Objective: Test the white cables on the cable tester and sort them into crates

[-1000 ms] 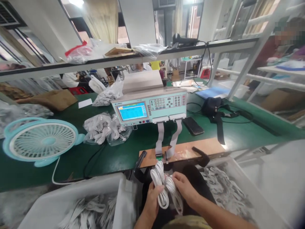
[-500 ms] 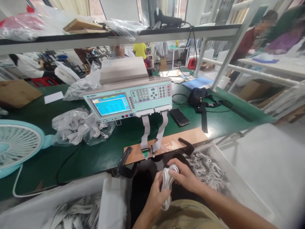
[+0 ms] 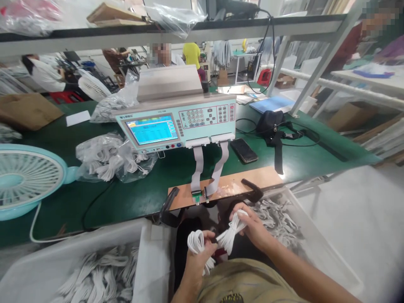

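Observation:
My left hand (image 3: 195,267) is closed around a coiled white cable bundle (image 3: 195,243), its loops standing above the fingers and its lower end hanging below. A second white cable bundle (image 3: 229,235) is gripped near its top by my right hand (image 3: 253,227); its lower strands fan out toward my left fingertips. A small dark end shows between the two hands, and I cannot tell which bundle it belongs to. Just beyond them, two grey ribbon cables (image 3: 198,168) run from the tester (image 3: 206,118) with a lit screen to small connectors (image 3: 197,195) on a wooden strip (image 3: 233,185).
White bins with many cable bundles stand at left (image 3: 142,252) and right (image 3: 328,252). Black clamps (image 3: 168,208) hold the strip at the table edge. On the green table lie a phone (image 3: 244,150), a black pouch (image 3: 267,124), bagged cables (image 3: 105,158) and a blue fan (image 3: 28,181).
The hands have moved apart. White cable held between both hands earlier now shows as two bundles, one in each hand. The view has shifted slightly.

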{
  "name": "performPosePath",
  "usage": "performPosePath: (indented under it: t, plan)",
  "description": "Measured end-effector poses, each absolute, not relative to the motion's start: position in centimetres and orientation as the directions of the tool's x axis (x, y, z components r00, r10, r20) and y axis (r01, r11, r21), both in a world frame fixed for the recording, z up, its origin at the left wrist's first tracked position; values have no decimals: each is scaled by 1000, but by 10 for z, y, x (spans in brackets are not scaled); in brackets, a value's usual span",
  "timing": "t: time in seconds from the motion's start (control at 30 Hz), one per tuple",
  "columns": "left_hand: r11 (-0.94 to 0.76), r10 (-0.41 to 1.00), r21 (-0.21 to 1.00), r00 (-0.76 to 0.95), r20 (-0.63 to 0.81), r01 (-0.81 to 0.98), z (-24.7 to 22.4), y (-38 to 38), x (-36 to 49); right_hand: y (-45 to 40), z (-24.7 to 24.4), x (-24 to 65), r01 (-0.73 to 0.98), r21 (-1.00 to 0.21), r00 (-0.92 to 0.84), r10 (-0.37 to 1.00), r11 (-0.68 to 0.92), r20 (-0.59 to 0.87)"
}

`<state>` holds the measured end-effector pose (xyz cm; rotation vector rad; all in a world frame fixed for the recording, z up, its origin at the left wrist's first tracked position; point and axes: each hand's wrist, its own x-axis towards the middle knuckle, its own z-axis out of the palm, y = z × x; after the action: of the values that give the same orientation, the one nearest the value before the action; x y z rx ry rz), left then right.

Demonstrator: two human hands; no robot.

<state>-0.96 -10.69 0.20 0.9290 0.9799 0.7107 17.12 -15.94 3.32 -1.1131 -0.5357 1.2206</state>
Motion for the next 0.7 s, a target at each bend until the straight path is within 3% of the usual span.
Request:
performPosePath:
  t: [0.2, 0.27, 0.33, 0.43, 0.57, 0.7]
  plan:
    - [401, 772, 911, 572, -278, -98, 3, -111, -6, -159, 16, 171, -452, -876, 229, 928, -167, -295]
    - [458, 764, 880, 562, -317, -126, 1, -109, -7, -160, 12, 176, -249, -948, 194, 949, -198, -249]
    - [509, 750, 849, 558, -356, -142, -2, -108, -10, -161, 10, 180, 80, -988, 110, 986, -132, -123]
    - [527, 718, 847, 566, -404, -64, -4, -107, -14, -164, 12, 181, 406, -912, -135, 991, 57, 2]
    - [488, 728, 872, 529, -436, 48, -4, -111, -17, -166, 16, 175, 400, -906, -277, 960, 139, 25]
    - [440, 740, 892, 521, -426, 104, -4, -112, -20, -168, 15, 168, 269, -963, -286, 955, -3, -83]
